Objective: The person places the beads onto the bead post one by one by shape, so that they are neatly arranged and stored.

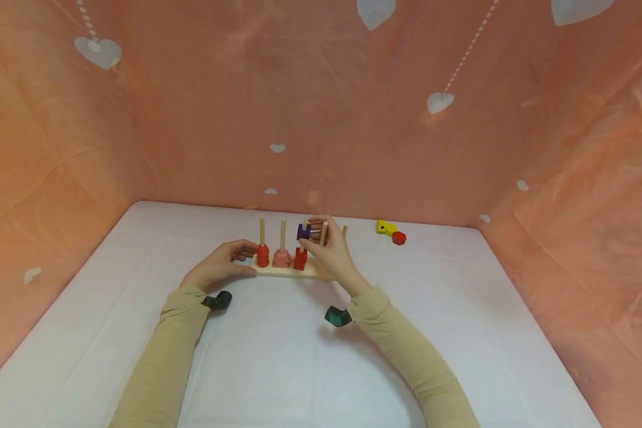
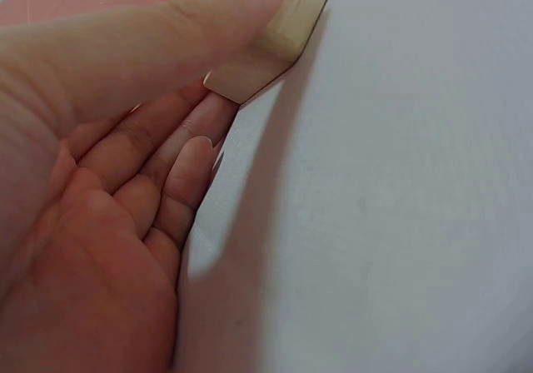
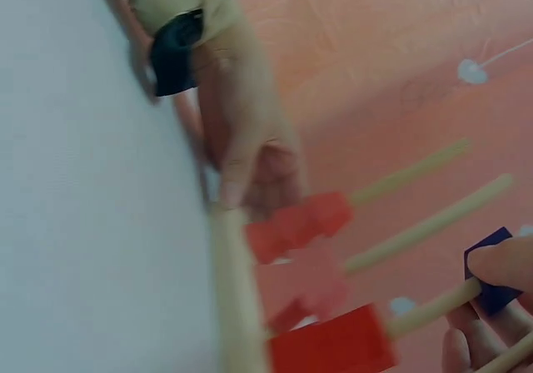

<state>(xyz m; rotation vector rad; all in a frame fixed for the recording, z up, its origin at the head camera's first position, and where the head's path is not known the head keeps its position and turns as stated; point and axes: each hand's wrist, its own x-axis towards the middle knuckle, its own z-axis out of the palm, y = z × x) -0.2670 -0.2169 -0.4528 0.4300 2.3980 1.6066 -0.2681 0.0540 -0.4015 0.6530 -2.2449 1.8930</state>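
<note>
A wooden peg board (image 1: 280,273) with several upright pegs stands toward the back of the table. My left hand (image 1: 219,261) grips its left end, thumb on the edge of the wood (image 2: 275,48) and fingers around the far side. Red blocks (image 1: 263,256) sit on the leftmost peg, pink blocks (image 1: 281,258) on the second, and red blocks (image 1: 300,260) low on the third. My right hand (image 1: 333,254) pinches a dark purple square block (image 3: 497,301) at the top of the third peg, whose tip shows above it. Pegs further right are partly hidden by this hand.
To the right of the board lie yellow blocks (image 1: 386,227) and a red block (image 1: 399,238) on the white table (image 1: 278,356). An orange curtain (image 1: 310,119) with white hearts rises behind and at both sides. Each wrist wears a small dark camera (image 1: 338,316).
</note>
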